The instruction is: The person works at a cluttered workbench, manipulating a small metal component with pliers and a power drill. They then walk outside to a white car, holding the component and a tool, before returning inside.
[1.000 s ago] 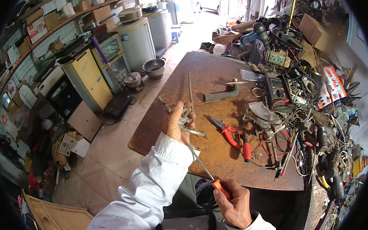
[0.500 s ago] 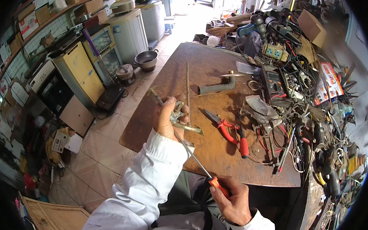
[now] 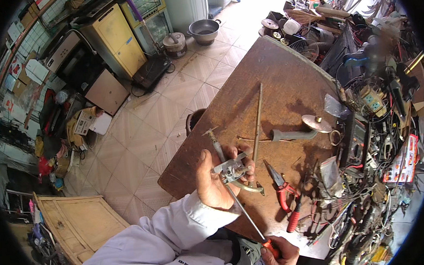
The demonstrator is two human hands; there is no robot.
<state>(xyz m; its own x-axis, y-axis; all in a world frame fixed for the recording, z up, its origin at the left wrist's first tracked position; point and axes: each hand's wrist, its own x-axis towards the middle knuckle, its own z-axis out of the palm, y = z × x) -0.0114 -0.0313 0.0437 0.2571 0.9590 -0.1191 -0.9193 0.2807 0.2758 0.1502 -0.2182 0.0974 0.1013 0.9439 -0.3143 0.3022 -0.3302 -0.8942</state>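
Note:
My left hand [image 3: 209,185] holds a metal valve-like fitting [image 3: 234,170] above the table, with a thin tube at its far end and a curved arm at its near end. The fitting rests against the fingers, while the thumb stands off to its left. My right hand [image 3: 285,255] is closed around the orange-red handle of a screwdriver [image 3: 249,219]. Its long shaft slants up to the near side of the fitting; I cannot tell whether the tip sits in a screw. Red-handled pliers [image 3: 284,192] and a second, red-handled screwdriver [image 3: 294,219] lie to the right.
On the brown wooden table [image 3: 286,69] lie a thin rod [image 3: 257,129] and a grey elbow pipe [image 3: 292,135] with a round disc. Tangled wires and parts crowd the right side. A wooden cabinet [image 3: 84,223] stands at lower left, and a pot [image 3: 204,32] sits on the tiled floor.
The view has swung, so the table appears turned and lower. My left thumb has lifted off the fitting, whose face now shows more. The screwdriver still points at it from my right hand.

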